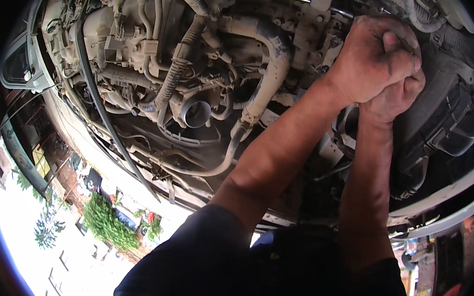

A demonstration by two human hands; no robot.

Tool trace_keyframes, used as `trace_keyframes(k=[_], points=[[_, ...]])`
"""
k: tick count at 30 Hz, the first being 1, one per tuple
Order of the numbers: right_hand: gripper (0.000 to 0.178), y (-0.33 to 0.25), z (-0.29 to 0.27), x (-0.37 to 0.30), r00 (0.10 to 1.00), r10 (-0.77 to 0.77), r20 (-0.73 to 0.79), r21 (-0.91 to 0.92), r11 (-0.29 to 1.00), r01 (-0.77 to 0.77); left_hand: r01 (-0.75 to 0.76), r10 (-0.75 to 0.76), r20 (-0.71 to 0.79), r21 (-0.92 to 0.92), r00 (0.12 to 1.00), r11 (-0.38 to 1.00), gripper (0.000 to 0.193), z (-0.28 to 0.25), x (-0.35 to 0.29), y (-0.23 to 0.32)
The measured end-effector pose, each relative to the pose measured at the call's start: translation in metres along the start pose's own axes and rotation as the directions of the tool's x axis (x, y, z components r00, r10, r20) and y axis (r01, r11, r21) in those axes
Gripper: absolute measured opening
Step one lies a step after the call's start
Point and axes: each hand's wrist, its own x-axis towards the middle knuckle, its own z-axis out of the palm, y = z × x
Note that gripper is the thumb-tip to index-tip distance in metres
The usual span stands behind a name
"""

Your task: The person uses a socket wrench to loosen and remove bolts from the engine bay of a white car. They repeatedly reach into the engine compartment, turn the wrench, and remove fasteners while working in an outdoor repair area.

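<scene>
Both of my hands are closed and pressed together over the upper right of a dusty engine bay. My left hand point(376, 59) is a fist, smudged dark across its back. Just below and against it, my right hand point(395, 98) is also closed, its fingers curled and partly covered by the left. What they grip is hidden inside the fingers. A thin shiny metal rod point(307, 1) runs from the top edge toward my left hand; whether it is held cannot be seen. A thick curved hose point(276, 57) lies to the left of the hands.
A ribbed hose point(177, 72) and a round open pipe end point(197, 114) are left of centre. A black box-like housing point(461, 122) stands right of my hands. A long dark strip point(100, 102) slants along the left side. Green plants point(108, 224) show outside at lower left.
</scene>
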Motion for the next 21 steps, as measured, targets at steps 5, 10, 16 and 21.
trace_keyframes(k=[5,10,16,21], points=[[0.017,-0.001,0.011,-0.007,0.983,-0.181,0.009,-0.025,0.983,0.181,-0.054,0.055,0.048,-0.011,0.997,0.998,0.016,-0.010,-0.023,-0.012],[0.021,0.010,-0.002,-0.048,0.986,-0.156,-0.050,-0.173,0.974,0.146,0.135,-0.134,0.075,-0.014,0.988,0.991,0.021,-0.015,-0.053,-0.022],[0.031,0.003,0.014,-0.042,0.950,0.199,-0.243,-0.035,0.976,-0.213,0.024,0.052,-0.119,0.563,0.992,0.826,0.039,-0.018,-0.078,0.030],[0.030,0.007,0.029,0.005,0.920,0.131,-0.369,-0.090,0.980,-0.175,0.107,-0.138,0.000,0.630,0.990,0.769,0.047,-0.030,-0.214,0.151]])
